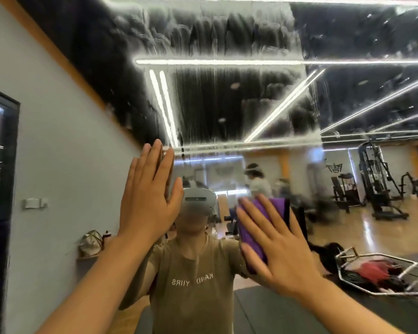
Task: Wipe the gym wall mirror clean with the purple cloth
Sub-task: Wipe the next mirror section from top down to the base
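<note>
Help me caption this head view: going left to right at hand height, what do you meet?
Dark door frame → wall switch plate → left hand flat against the mirror → purple cloth under the right hand → reflected weight machine.

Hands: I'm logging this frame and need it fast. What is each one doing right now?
Left hand: open, fingers straight, flat against the mirror, holding nothing.
Right hand: open, straight fingers pressing the purple cloth to the mirror.

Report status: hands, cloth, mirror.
Left hand flat on mirror, empty. Right hand presses purple cloth flat to glass. Streaky film above. Nothing in the way.
</note>
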The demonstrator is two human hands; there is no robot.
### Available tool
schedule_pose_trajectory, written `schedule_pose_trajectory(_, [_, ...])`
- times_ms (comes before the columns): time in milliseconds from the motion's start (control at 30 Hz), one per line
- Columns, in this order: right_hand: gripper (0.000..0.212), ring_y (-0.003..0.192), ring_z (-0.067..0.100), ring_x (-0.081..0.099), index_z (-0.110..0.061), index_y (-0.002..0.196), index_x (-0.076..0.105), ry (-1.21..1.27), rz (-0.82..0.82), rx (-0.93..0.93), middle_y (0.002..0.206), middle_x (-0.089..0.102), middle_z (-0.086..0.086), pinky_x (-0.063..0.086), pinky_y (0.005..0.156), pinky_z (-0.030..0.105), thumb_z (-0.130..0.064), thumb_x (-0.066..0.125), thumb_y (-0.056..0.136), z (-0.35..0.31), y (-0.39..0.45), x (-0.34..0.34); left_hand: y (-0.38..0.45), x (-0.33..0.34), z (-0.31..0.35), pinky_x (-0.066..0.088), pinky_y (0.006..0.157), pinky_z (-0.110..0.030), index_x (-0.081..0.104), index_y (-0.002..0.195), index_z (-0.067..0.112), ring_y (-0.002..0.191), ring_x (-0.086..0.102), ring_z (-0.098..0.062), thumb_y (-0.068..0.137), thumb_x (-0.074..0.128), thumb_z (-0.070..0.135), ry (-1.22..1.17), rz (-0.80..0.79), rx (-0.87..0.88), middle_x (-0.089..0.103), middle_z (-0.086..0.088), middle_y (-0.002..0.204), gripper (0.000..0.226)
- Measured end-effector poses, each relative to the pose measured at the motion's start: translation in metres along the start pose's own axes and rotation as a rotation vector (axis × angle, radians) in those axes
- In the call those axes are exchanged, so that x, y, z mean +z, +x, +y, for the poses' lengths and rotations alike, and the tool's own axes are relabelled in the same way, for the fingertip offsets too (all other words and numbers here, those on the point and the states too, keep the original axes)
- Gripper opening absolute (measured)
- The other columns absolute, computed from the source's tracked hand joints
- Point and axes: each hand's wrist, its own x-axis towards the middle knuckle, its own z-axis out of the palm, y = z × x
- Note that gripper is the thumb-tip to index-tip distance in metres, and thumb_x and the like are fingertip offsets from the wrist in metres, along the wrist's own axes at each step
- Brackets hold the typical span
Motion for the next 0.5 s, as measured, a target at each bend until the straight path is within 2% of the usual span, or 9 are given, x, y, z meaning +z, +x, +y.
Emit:
schedule_pose_trajectory(100, [0.067, 0.156, 0.021, 0.018, -0.03, 0.162, 0.019, -0.027, -0.026, -0.001, 0.169, 0.018, -0.008, 0.006, 0.126, 0.044, -0.052, 0.035, 0.101, -0.006, -0.025, 0.003, -0.01, -0.005, -0.006, -0.015, 0.121, -0.022, 0.025, 0.16, 0.019, 0.155, -0.001, -0.012, 0.099, 0.031, 0.047, 0.024, -0.024, 0.007, 0.011, -0.001, 0.169, 0.067])
schedule_pose_trajectory(233, [0.063, 0.156, 0.019, 0.017, -0.029, 0.161, 0.022, -0.051, -0.063, -0.038, 0.167, 0.022, -0.006, 0.005, 0.126, 0.041, -0.049, 0.033, 0.102, -0.001, -0.003, -0.004, -0.027, -0.015, -0.021, -0.017, 0.121, -0.023, 0.024, 0.16, 0.019, 0.154, -0.003, -0.011, 0.098, 0.03, 0.05, 0.041, -0.013, -0.053, 0.011, -0.003, 0.169, 0.07])
schedule_pose_trajectory(333, [0.059, 0.156, 0.02, 0.013, -0.028, 0.162, 0.014, -0.079, -0.077, -0.06, 0.169, 0.016, -0.004, 0.011, 0.124, 0.046, -0.048, 0.021, 0.107, 0.008, 0.041, -0.002, -0.034, -0.021, -0.032, -0.017, 0.121, -0.023, 0.026, 0.16, 0.017, 0.155, 0.002, -0.015, 0.098, 0.033, 0.049, 0.071, -0.011, -0.067, 0.013, -0.005, 0.169, 0.07])
schedule_pose_trajectory(400, [0.058, 0.157, 0.02, 0.01, -0.029, 0.161, 0.012, -0.062, -0.07, -0.03, 0.168, 0.012, -0.005, 0.009, 0.124, 0.044, -0.048, 0.018, 0.107, 0.013, 0.087, -0.004, -0.037, -0.024, -0.037, -0.016, 0.122, -0.024, 0.024, 0.16, 0.016, 0.155, 0.004, -0.018, 0.099, 0.032, 0.05, 0.084, -0.007, -0.072, 0.013, -0.006, 0.169, 0.071])
schedule_pose_trajectory(500, [0.058, 0.156, 0.016, 0.003, -0.033, 0.16, 0.007, 0.006, -0.032, 0.115, 0.168, 0.007, -0.01, 0.004, 0.124, 0.044, -0.05, 0.018, 0.106, 0.017, 0.155, -0.012, -0.042, -0.027, -0.047, -0.016, 0.121, -0.024, 0.02, 0.161, 0.018, 0.155, -0.006, -0.01, 0.099, 0.028, 0.053, 0.082, -0.006, -0.092, 0.009, -0.003, 0.17, 0.072])
